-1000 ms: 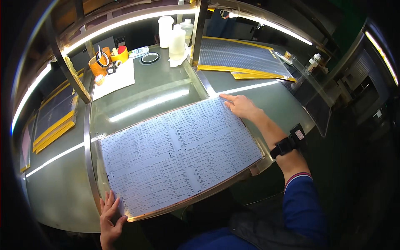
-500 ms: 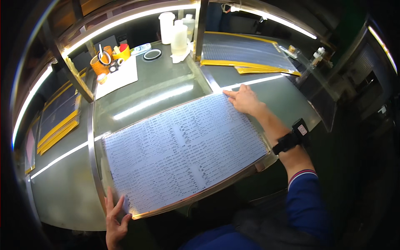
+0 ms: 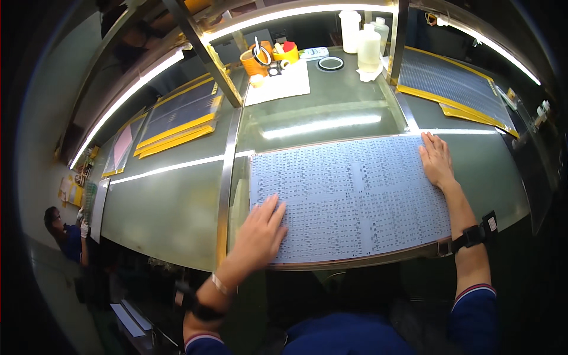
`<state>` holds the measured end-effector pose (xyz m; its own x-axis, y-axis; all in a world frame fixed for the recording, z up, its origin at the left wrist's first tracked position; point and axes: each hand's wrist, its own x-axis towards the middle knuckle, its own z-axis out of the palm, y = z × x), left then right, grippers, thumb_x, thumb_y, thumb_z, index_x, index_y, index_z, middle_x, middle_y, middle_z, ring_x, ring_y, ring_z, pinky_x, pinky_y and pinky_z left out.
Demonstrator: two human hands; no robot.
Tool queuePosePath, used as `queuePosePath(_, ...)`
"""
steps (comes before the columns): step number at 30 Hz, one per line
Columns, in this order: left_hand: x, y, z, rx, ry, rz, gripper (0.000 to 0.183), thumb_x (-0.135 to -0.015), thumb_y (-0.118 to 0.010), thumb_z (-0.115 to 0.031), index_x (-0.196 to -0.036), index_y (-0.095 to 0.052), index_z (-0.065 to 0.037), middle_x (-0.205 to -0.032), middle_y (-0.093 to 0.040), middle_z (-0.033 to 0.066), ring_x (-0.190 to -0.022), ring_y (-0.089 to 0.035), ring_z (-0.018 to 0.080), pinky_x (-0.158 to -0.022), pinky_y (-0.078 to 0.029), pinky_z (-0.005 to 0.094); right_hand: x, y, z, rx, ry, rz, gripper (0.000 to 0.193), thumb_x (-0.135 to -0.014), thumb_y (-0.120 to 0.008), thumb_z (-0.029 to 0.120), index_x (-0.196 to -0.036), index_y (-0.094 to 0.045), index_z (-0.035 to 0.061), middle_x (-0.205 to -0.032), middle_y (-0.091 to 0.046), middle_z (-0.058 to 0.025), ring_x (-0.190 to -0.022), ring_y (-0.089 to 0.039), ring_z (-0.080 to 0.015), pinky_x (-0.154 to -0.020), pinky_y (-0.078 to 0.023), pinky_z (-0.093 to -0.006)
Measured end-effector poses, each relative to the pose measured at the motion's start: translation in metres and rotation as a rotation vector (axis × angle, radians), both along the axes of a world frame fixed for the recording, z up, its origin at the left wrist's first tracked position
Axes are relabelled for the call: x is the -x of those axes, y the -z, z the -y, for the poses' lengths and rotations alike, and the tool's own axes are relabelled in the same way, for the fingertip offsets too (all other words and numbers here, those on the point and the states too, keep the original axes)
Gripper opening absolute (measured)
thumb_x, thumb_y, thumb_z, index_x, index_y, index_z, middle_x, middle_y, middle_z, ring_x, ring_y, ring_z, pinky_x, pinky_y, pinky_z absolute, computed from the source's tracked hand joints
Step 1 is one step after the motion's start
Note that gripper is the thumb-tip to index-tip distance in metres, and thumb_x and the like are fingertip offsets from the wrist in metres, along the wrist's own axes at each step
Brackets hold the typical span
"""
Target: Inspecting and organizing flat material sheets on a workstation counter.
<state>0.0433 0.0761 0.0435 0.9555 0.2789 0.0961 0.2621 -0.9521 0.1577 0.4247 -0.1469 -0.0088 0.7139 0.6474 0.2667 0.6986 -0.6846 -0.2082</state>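
A pale blue sheet (image 3: 319,201) printed with rows of small dark marks lies flat on the glass-topped bench in front of me. A thin copper-coloured edge shows beneath its border. My left hand (image 3: 261,228) is over the sheet's left part, fingers stretched out and slightly spread; whether the palm presses down is hard to see. At the far right corner, my right hand (image 3: 436,161) rests with extended fingers along the sheet's edge. Neither hand grips anything. Both wrists wear black straps with a small box.
Yellow-edged dark panels (image 3: 180,115) lie at the left, more yellow-edged panels (image 3: 452,86) at the right. Behind are white bottles (image 3: 368,50), tape rolls (image 3: 252,62), white paper (image 3: 284,86) and a black ring (image 3: 331,63). Metal posts (image 3: 201,50) rise between. Another person (image 3: 68,236) stands far left.
My left hand has moved from the sheet's near left corner up onto its left part. The right hand stays at the far right corner. The view has turned left, bringing another person into sight.
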Motion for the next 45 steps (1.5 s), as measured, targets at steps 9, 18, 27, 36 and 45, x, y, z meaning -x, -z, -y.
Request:
queuePosePath(9,-0.062,0.052,-0.085,-0.194,-0.257,0.204,0.046,-0.089,-0.044,-0.029,-0.122,-0.044,0.004,-0.128,-0.042,0.0205,-0.121,-0.037,0.0312,-0.103,-0.028,0.0376,-0.002,-0.003,0.009,-0.053,0.044,0.005,0.049,-0.088,-0.039,0.035,-0.128,-0.041,0.0061,-0.13,-0.039,-0.0111,-0.123,-0.03,-0.0277,-0.105,-0.02,-0.0402)
queuePosePath(18,-0.069,0.045,-0.115,-0.135,-0.301,0.294,0.036,-0.088,-0.045,-0.022,-0.114,-0.05,0.002,-0.124,-0.047,0.0179,-0.117,-0.04,0.0313,-0.1,-0.029,0.0377,-0.002,-0.027,0.051,-0.142,-0.128,-0.231,0.085,-0.066,-0.064,0.058,-0.13,-0.04,0.0065,-0.137,-0.026,-0.0204,-0.129,-0.019,-0.0359,-0.105,-0.02,-0.0457)
queuePosePath(27,-0.073,0.052,-0.095,-0.112,-0.304,0.275,0.039,-0.092,-0.04,-0.026,-0.119,-0.046,0.002,-0.129,-0.042,0.0168,-0.12,-0.037,0.0307,-0.102,-0.026,0.0377,0.057,-0.046,0.174,-0.032,-0.135,-0.426,0.09,-0.055,-0.073,0.059,-0.129,-0.043,0.0186,-0.143,-0.02,-0.0117,-0.134,-0.007,-0.0305,-0.11,-0.006,-0.0451)
queuePosePath(36,-0.078,0.045,-0.092,-0.11,-0.385,0.126,0.051,-0.092,-0.035,-0.034,-0.131,-0.032,-0.001,-0.139,-0.029,0.0167,-0.13,-0.024,0.0294,-0.107,-0.015,0.0391,0.084,-0.052,0.122,0.173,-0.374,-0.206,0.079,-0.074,-0.059,0.052,-0.134,-0.032,0.0077,-0.143,-0.021,-0.0156,-0.134,-0.011,-0.0312,-0.108,-0.003,-0.0473)
queuePosePath(45,-0.072,0.04,-0.089,-0.071,-0.432,0.014,0.066,-0.091,-0.033,-0.046,-0.137,-0.02,-0.001,-0.144,-0.016,0.018,-0.135,-0.012,0.0272,-0.109,-0.003,0.0404,0.02,-0.033,-0.001,0.224,-0.311,-0.175,0.067,-0.09,-0.025,0.053,-0.139,-0.019,0.0079,-0.146,-0.015,-0.0094,-0.135,-0.009,-0.0254,-0.109,-0.002,-0.0447)
